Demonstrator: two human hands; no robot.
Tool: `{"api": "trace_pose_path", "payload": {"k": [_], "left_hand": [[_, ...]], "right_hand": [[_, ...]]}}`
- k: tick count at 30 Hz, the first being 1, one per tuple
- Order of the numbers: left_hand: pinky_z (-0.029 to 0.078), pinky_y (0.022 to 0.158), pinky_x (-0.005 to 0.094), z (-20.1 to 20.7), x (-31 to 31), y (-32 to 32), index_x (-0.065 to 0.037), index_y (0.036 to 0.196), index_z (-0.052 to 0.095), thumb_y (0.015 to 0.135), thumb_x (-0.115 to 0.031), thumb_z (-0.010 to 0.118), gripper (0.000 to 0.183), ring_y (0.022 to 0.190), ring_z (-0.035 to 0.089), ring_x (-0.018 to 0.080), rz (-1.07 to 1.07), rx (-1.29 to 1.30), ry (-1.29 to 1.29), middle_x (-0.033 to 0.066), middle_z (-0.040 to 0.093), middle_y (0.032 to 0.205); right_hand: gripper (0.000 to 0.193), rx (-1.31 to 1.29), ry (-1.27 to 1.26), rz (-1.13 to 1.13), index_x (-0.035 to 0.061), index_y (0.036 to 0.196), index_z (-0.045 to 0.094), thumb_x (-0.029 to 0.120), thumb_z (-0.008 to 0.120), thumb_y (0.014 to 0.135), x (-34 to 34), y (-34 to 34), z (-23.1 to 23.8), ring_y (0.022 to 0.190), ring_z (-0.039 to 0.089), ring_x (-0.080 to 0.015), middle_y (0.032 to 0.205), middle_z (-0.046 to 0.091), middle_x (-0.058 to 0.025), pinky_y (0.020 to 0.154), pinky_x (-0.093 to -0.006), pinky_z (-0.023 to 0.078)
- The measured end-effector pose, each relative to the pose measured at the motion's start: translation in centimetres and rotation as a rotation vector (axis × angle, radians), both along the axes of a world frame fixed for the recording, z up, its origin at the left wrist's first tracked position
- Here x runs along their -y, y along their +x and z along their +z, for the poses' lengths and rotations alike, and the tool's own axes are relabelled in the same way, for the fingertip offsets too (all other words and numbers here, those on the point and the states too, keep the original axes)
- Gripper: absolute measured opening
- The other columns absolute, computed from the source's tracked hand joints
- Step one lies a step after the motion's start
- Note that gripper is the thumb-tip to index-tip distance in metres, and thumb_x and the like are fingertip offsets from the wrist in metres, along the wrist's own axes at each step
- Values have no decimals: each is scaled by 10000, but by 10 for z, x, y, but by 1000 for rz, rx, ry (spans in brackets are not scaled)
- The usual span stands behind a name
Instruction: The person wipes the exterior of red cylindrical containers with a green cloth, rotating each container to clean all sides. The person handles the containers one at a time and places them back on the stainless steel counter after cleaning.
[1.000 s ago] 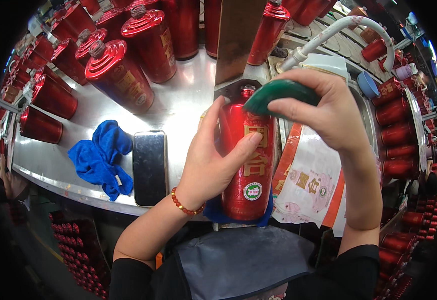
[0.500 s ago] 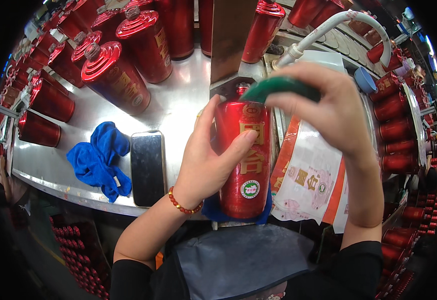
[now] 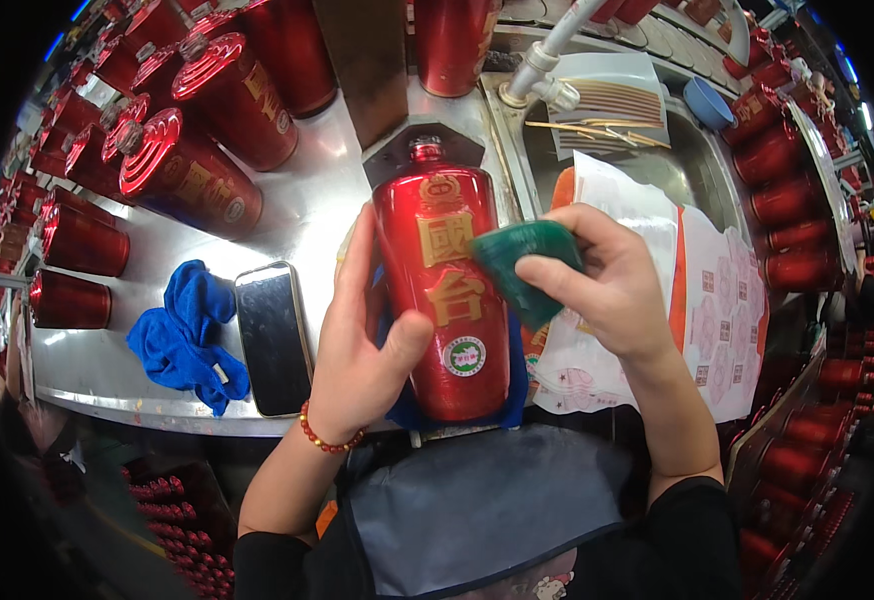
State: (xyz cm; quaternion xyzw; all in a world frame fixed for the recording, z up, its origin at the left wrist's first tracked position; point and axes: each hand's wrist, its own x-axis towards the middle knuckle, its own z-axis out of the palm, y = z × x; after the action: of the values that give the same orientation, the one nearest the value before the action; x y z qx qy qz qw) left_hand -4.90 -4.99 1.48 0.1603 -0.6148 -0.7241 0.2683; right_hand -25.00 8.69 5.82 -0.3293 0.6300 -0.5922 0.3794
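Observation:
A glossy red bottle (image 3: 454, 365) with raised gold characters and a round white-and-green sticker lies in front of me, its neck pointing away, on a blue cloth. My left hand (image 3: 362, 345) grips its left side, fingers along the edge and thumb over the front. In my right hand (image 3: 597, 285) is a flat, dark green pad (image 3: 529, 262), pinched between thumb and fingers. The pad's left edge meets the bottle's right side, beside the upper gold character. Motion blurs the pad a little.
Several red bottles (image 3: 192, 190) stand at the left on the metal table. A crumpled blue cloth (image 3: 192, 340) and a phone (image 3: 274, 340) lie nearer. Rightward are printed sheets (image 3: 607, 340), a sink (image 3: 702, 170) with thin sticks, a white pipe (image 3: 537, 70) and a blue bowl (image 3: 707, 103).
My right hand has brought the green pad down from the bottle's shoulder to its right side. My left thumb has slid lower and off the gold lettering. The whole view has shifted slightly.

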Motion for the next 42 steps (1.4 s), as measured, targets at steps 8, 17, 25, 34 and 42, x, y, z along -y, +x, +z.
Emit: {"api": "trace_pose_path", "payload": {"k": [8,17,25,34,42], "left_hand": [[196,1245,477,-2,-7,32,41,1606,-34,558,-629,939,1579,1550,150,393,-126,218,-596,274,127,1658],[295,1198,499,-16,-16,37,30,1609,44,622,-420,971,1427,1481,268,465,-30,363,-752,300,232,1611],[227,1220,559,-17,-14,21,48,1578,169,643,-406,940,1294,1466,271,514,9,279,-816,297,328,1555],[228,1220,561,-19,-22,20,55,1567,190,655,-366,932,1249,1409,354,486,123,170,-799,269,437,1470],[306,1214,429,6,-43,26,24,1599,198,688,-143,902,1163,1488,325,410,150,326,-591,271,308,1595]], "right_hand": [[221,-47,53,-53,-10,1086,695,79,770,898,-8,-10,-12,772,657,-80,932,713,-30,685,-236,539],[235,-1125,-151,-153,99,978,770,-10,812,773,-16,-9,9,866,548,-154,947,706,-9,800,-282,444],[269,-1276,-351,305,181,981,795,116,746,724,-65,66,19,948,579,-132,1003,738,51,830,-297,457],[365,-1114,-228,272,81,973,793,4,782,616,-68,63,18,835,608,-209,942,714,-40,705,-314,475],[388,-1180,-318,463,56,1053,778,34,770,665,-49,80,26,713,540,-193,865,653,1,615,-324,417]]}}
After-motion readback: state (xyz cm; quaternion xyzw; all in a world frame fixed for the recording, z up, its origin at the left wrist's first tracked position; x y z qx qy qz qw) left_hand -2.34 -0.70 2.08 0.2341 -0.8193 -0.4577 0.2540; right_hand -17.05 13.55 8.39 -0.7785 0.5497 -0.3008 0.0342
